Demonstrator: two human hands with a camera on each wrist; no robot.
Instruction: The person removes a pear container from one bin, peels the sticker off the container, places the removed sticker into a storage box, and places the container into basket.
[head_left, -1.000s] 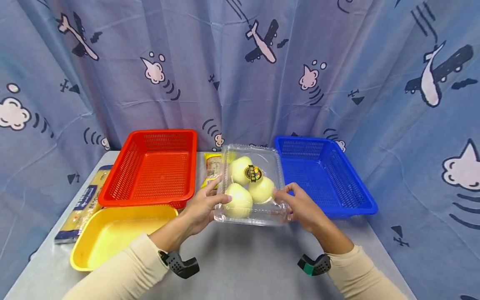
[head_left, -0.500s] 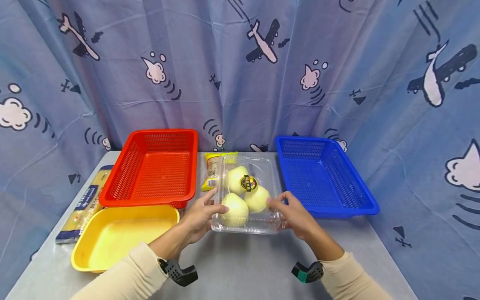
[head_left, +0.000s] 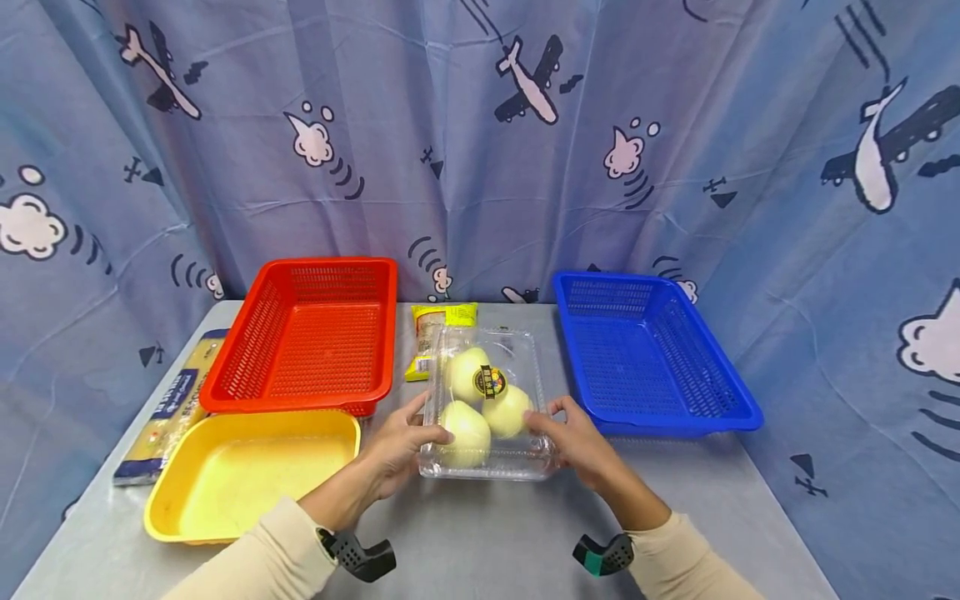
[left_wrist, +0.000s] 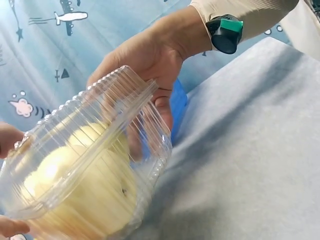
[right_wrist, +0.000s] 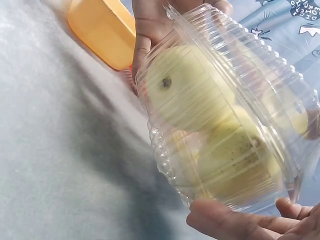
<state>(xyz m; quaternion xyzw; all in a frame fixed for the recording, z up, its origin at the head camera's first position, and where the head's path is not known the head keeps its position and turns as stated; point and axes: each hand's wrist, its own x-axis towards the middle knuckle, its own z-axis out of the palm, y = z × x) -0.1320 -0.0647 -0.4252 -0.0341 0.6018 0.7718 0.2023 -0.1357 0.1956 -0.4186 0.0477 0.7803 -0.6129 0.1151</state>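
A clear plastic clamshell box (head_left: 483,472) holds three pale yellow-green pears (head_left: 465,433), with a round black label (head_left: 489,382) on its lid. My left hand (head_left: 397,446) grips the box's left side, thumb over the top. On the opposite side my right hand (head_left: 581,446) holds it the same way, fingers curled under the bottom edge. Both wrist views show the ribbed side wall of the box (left_wrist: 95,155) tilted, above the table with a shadow beneath. Through the plastic, a pear's dark blossom end (right_wrist: 166,82) is visible.
At the left stand a red basket (head_left: 390,333) and a yellow tub (head_left: 161,521), beside a long noodle-like packet (head_left: 172,408). A blue basket (head_left: 720,358) is at the right. Behind the box lies a yellow snack packet (head_left: 461,314) on the grey table (head_left: 480,550). A patterned curtain (head_left: 480,167) hangs behind.
Both hands have drawn the clamshell box of pears toward the person and slightly left, lower in the view. More of the yellow packet behind it now shows.
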